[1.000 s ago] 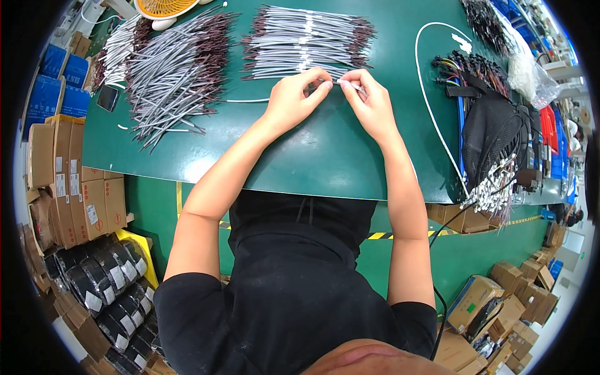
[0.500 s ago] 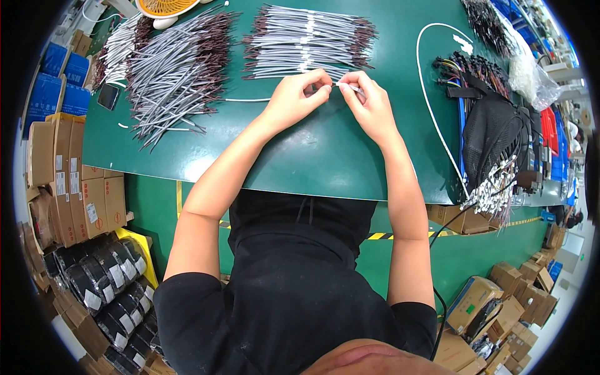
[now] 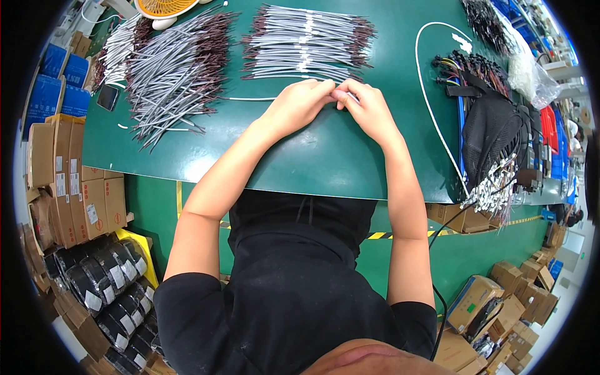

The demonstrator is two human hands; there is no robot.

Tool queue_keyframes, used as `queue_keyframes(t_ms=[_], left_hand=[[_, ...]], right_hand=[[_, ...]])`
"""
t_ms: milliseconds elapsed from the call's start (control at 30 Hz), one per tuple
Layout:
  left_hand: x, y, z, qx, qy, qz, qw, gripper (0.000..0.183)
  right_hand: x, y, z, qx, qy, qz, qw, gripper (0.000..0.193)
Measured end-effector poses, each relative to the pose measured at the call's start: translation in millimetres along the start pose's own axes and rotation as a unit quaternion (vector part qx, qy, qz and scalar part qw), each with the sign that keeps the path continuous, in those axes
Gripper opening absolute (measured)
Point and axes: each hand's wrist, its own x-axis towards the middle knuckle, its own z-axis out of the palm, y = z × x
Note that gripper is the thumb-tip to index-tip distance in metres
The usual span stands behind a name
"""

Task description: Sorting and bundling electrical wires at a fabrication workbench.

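A single grey cable [image 3: 250, 99] sticks out to the left from my left hand [image 3: 299, 107], whose fingers are closed round it. My right hand [image 3: 367, 111] meets it fingertip to fingertip, pinching the same cable farther right. The part between the fingertips is hidden. Just beyond my hands lies a neat row of grey cables [image 3: 281, 42] with dark brown ends and white bands at their middles. To the left is a looser heap of similar grey cables [image 3: 172, 69] without visible bands.
More cables [image 3: 119, 50], a phone [image 3: 108, 97] and an orange basket [image 3: 165, 6] lie at the far left of the green table [image 3: 312, 162]. At the right are a white cord [image 3: 427, 106], a black mesh bag [image 3: 490, 134] and wire bundles [image 3: 497, 194].
Both hands have come slightly nearer to me. Their fingertips have closed together, covering the small white piece that showed on the cable between them.
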Motion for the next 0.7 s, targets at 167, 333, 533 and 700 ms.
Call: queue_keyframes(t_ms=[167, 333, 533, 700], left_hand=[[5, 13, 0, -0.095, 0.023, -0.011, 0.995, 0.009], [4, 15, -6, -0.130, -0.003, -0.121, 0.984, 0.010], [3, 8, 1, -0.103, 0.035, -0.076, 0.991, 0.016], [3, 6, -5, -0.028, 0.026, -0.032, 0.999, 0.018]], right_hand=[[-2, 2, 9, 0.040, 0.070, 0.005, 0.997, 0.016], [-1, 2, 6, 0.006, 0.269, -0.039, 0.962, 0.014], [0, 13, 16, 0.086, 0.119, -0.044, 0.988, 0.015], [1, 9, 14, 0.011, 0.138, -0.046, 0.989, 0.018]])
